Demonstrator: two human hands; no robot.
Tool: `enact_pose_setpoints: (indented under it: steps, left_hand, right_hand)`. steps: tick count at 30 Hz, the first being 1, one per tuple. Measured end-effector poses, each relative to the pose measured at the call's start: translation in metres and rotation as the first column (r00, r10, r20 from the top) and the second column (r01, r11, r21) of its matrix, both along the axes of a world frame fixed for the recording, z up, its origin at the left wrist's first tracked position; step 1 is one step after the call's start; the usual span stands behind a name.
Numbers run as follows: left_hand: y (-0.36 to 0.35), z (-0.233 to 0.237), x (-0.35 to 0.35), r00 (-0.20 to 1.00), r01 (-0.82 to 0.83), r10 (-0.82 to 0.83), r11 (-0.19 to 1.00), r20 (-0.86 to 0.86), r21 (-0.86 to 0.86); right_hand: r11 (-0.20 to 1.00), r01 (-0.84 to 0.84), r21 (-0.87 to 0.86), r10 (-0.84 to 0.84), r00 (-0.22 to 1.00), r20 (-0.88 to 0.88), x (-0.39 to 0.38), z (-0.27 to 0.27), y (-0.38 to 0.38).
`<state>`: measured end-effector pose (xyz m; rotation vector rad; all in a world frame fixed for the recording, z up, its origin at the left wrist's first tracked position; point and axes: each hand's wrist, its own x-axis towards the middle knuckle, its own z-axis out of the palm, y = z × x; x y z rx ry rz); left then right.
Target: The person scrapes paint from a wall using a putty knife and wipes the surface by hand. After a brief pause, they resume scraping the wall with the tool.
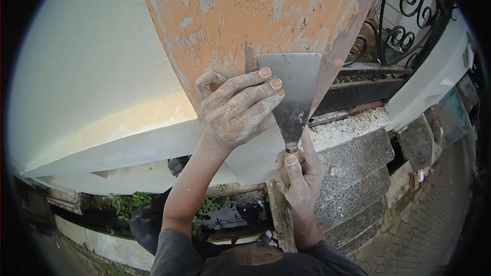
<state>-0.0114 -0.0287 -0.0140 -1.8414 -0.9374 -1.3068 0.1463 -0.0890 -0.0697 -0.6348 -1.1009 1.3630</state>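
Note:
A wide putty knife (294,84) with a flat, smudged metal blade points up in front of the column. My right hand (302,184) is closed round its handle, thumb along the front just below the metal collar. From the left, my left hand (238,107) reaches to the blade, its fingertips lying on the left part of the face. Its thumb side passes behind the blade's edge and is partly hidden, and one finger curls away at the far left. Pale dust coats both hands. Behind the blade stands the orange column (220,20), patched with grey.
A pale wall (97,51) with a ledge (123,143) extends left. Black scrolled ironwork (404,36) is at the right. Grey stone slabs (353,184) lie below right, beside a paved path (424,220). A dark ditch with green plants (128,204) runs below left.

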Motion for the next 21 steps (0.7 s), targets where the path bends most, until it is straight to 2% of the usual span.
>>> enact_pose_setpoints:
  steps: [3,4,7,10,11,14,15,18,21]
  left_hand:
    - [-0.006,-0.025,-0.002,1.000,-0.003,0.003,0.999,-0.011,-0.046]
    - [-0.003,-0.026,-0.004,1.000,-0.014,0.014,1.000,-0.015,-0.013]
    - [0.001,-0.005,-0.006,1.000,0.009,-0.008,1.000,-0.016,0.023]
    - [-0.003,-0.011,-0.003,1.000,-0.006,0.006,1.000,0.019,0.009]
    - [-0.004,-0.025,-0.003,0.999,0.016,-0.016,1.000,0.038,-0.011]
    - [0.000,-0.020,-0.008,1.000,-0.021,0.022,0.999,-0.021,0.042]
    - [0.001,-0.004,-0.007,1.000,-0.018,0.019,0.998,-0.010,0.061]
    - [-0.001,0.001,-0.005,1.000,-0.004,0.004,0.999,0.008,0.044]
    - [-0.003,-0.020,-0.006,1.000,-0.006,0.006,1.000,-0.011,-0.006]
  right_hand:
    - [0.998,-0.048,-0.044,0.050,0.998,0.045,0.011,-0.019,-0.011]
    - [0.999,-0.037,-0.029,0.038,0.998,0.047,0.009,-0.019,-0.008]
    - [1.000,0.013,-0.014,-0.012,0.999,0.051,0.001,-0.006,-0.001]
    - [0.999,0.008,-0.034,-0.006,0.999,0.054,0.001,-0.005,-0.007]
    - [1.000,0.015,0.006,-0.016,0.998,0.062,0.002,-0.019,-0.012]
    - [1.000,-0.012,-0.014,0.012,0.999,0.041,0.000,-0.018,-0.004]
    - [1.000,0.009,0.005,-0.009,1.000,0.026,-0.004,-0.005,-0.001]
    - [1.000,0.022,0.004,-0.022,1.000,0.011,-0.005,0.000,-0.007]
    - [1.000,0.003,-0.020,-0.002,0.999,0.038,-0.001,-0.018,-0.008]
